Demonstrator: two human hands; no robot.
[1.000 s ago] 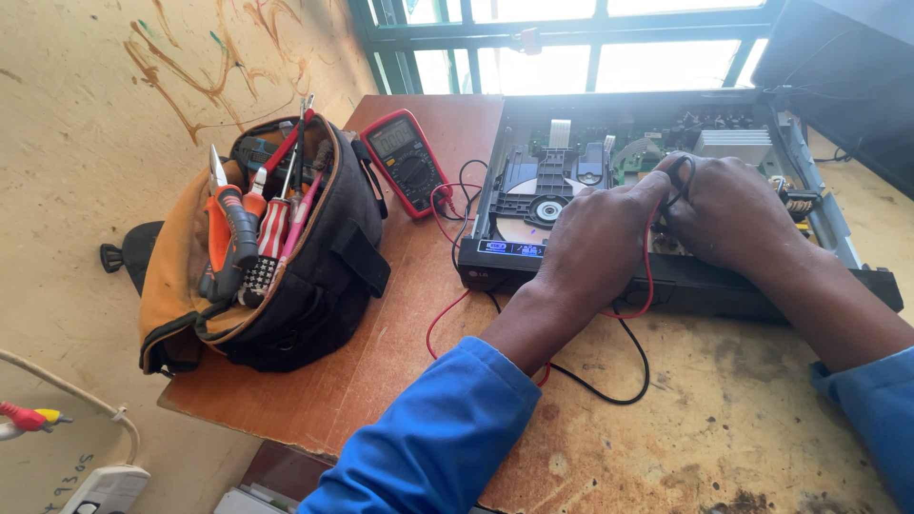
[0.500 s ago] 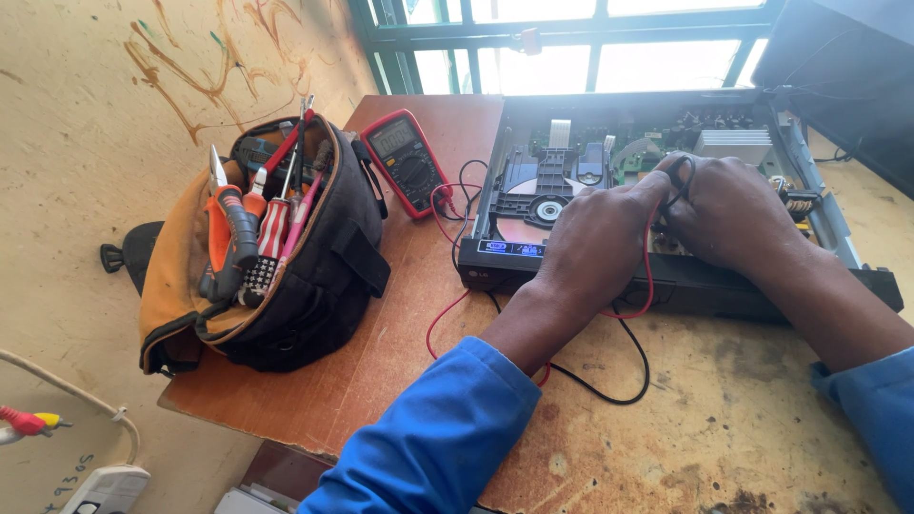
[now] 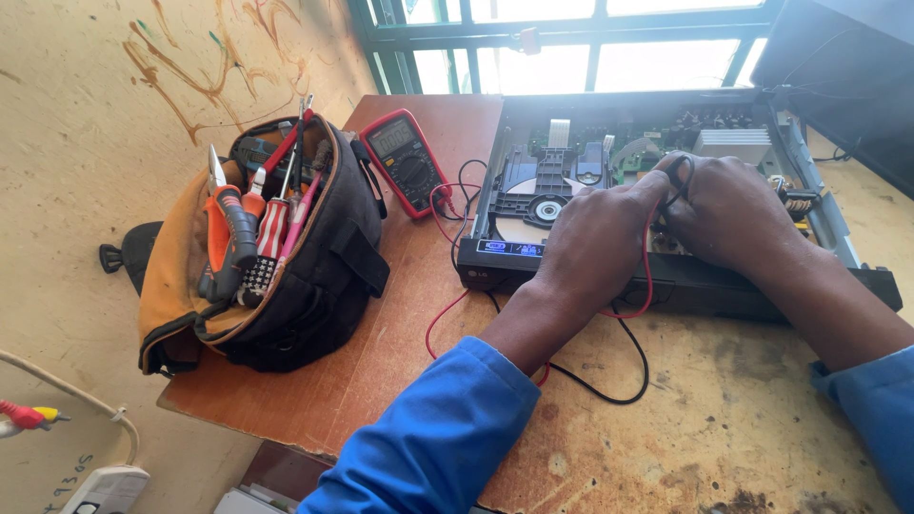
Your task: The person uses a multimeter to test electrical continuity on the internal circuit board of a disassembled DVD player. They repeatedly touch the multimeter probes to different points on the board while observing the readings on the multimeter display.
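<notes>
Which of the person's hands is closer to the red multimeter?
The left hand. It rests on the opened disc player, just right of the red multimeter. The right hand lies farther right, beyond the left one, over the player's circuit boards.

An electronics repair workshop — a disc player lies with its cover off, circuit boards bare, right under the fingers; a red multimeter sits just left of the fingers, its red and black leads trailing below them; farther left, a tool bag packed with pliers and screwdrivers — all on a scuffed, stained tabletop.
</notes>
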